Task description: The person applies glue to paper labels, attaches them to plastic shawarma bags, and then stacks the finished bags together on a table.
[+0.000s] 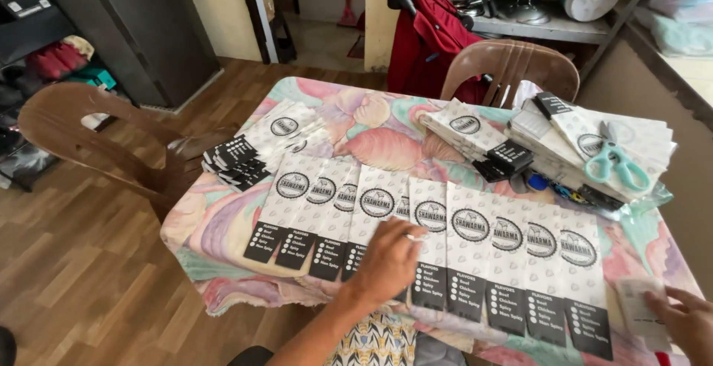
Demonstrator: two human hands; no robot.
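A row of several white paper sleeves (475,240) with round black logos and black lower ends lies overlapped across the near half of a table covered by a pastel shell-patterned cloth (379,143). My left hand (390,258) rests fingers-down on the sleeves near the middle of the row and wears a ring. My right hand (687,321), at the lower right corner, holds a small pale paper piece (637,303) by the table's edge.
More stacked sleeves (464,130) and a taller pile (587,143) with teal scissors (615,162) sit at the far right. Another stack (249,154) lies at the left edge. Brown plastic chairs (82,132) (512,65) stand at the left and far side; a red stroller (427,31) stands behind.
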